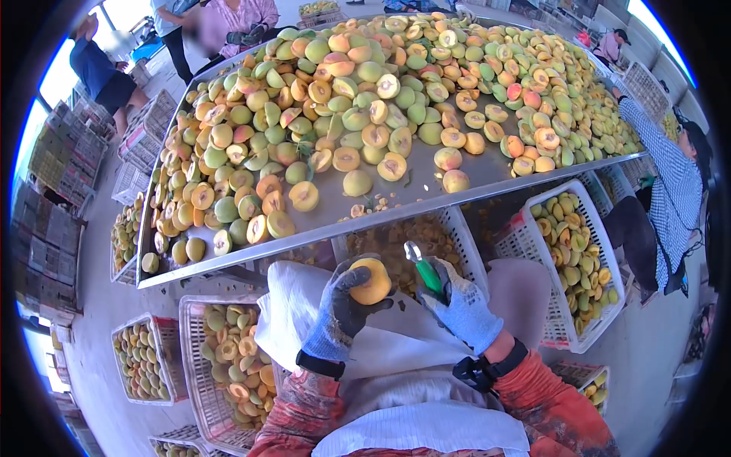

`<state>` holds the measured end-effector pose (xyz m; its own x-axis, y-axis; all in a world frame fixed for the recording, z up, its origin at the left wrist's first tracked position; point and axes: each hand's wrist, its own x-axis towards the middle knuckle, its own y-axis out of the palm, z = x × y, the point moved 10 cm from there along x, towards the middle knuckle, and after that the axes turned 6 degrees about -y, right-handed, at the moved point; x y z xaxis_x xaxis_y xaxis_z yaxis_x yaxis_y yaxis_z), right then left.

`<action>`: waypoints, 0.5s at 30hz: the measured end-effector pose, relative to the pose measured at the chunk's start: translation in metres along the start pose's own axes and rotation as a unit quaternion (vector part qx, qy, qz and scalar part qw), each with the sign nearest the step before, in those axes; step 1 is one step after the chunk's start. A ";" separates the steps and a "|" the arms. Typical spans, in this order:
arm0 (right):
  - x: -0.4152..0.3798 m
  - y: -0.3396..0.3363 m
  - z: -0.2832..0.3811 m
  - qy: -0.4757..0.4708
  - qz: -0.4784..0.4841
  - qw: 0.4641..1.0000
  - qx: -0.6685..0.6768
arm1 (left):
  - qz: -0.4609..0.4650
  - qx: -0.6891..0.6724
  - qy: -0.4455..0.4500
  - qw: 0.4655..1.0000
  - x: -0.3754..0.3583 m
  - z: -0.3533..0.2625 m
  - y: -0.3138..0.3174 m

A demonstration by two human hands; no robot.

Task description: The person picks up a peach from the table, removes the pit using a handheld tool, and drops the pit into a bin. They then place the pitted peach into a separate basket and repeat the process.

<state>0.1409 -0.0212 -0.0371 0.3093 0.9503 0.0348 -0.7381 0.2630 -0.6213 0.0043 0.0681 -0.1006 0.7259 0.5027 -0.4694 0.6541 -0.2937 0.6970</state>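
Gripping a halved peach (371, 280) in curled gloved fingers, the left hand (343, 312) holds it cut face up just below the steel table (487, 174); the right hand (464, 308) closes around a green-handled pitting tool (425, 270) just beside the fruit. Peaches (365, 99) cover the table; white crates (567, 263) of halves stand beneath.
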 end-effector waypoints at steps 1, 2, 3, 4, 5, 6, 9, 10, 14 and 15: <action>-0.005 0.002 0.010 -0.071 -0.031 0.996 -0.038 | 0.008 -0.051 -0.005 0.999 -0.002 0.002 0.000; -0.011 0.002 0.024 -0.143 -0.063 0.985 -0.076 | 0.008 -0.053 -0.003 0.999 -0.002 0.003 0.000; -0.012 0.005 0.030 -0.152 -0.055 0.984 -0.074 | 0.017 -0.065 0.029 0.997 -0.002 -0.002 0.003; -0.013 0.004 0.036 -0.153 -0.055 0.984 -0.075 | 0.026 -0.077 0.060 0.995 -0.003 -0.008 0.005; -0.012 0.009 0.042 -0.149 -0.019 0.985 -0.086 | 0.025 -0.078 0.061 0.995 -0.007 -0.009 0.005; -0.013 0.016 0.046 -0.144 0.017 0.985 -0.096 | 0.001 -0.002 0.085 0.996 -0.013 -0.015 0.004; -0.016 0.017 0.049 -0.148 -0.001 0.987 -0.065 | -0.030 0.023 0.113 0.993 -0.012 -0.023 -0.036; -0.018 0.018 0.050 -0.149 -0.001 0.987 -0.065 | -0.035 -0.028 0.114 0.993 -0.012 -0.027 -0.049; -0.019 0.025 0.055 -0.154 -0.015 0.984 -0.088 | -0.098 0.415 0.339 0.839 -0.052 -0.080 0.003; -0.020 0.022 0.066 -0.191 -0.047 0.975 -0.103 | -0.034 0.134 0.206 0.969 -0.041 -0.060 -0.005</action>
<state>0.0787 -0.0235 0.0007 0.0950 0.9270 0.3627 -0.5700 0.3494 -0.7437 -0.0420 0.0979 -0.0524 0.5695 0.7936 -0.2142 0.7686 -0.4217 0.4811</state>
